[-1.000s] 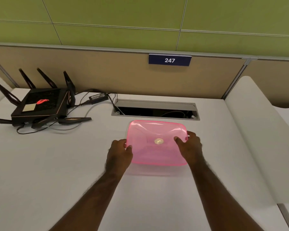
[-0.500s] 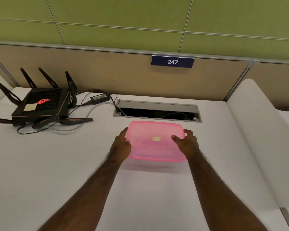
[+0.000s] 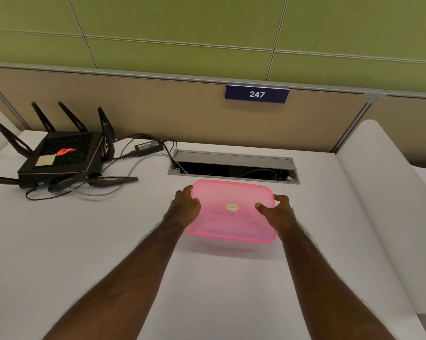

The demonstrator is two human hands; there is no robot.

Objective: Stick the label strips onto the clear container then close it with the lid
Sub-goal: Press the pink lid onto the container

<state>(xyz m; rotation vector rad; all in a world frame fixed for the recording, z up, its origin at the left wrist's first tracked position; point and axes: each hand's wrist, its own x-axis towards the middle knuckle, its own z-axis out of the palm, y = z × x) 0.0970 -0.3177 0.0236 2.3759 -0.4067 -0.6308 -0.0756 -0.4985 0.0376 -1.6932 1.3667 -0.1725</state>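
A translucent pink lid (image 3: 231, 211) lies flat on top of the clear container (image 3: 229, 245), whose lower front wall shows faintly below the lid's near edge. A small round sticker sits in the lid's middle, and faint purple lettering shows through it. My left hand (image 3: 186, 207) grips the lid's left edge, fingers curled over the far corner. My right hand (image 3: 277, 212) holds the right edge with the thumb pressed on top. The label strips themselves are not clearly visible.
A black router (image 3: 60, 160) with several antennas and its cables stands at the back left. An open cable slot (image 3: 234, 168) runs just behind the container. A white divider (image 3: 378, 192) rises on the right. Beige partition with a "247" sign (image 3: 256, 94) behind.
The lid went from tilted up toward me to lying flat on the container. My hands slid to its side edges and pressed down.
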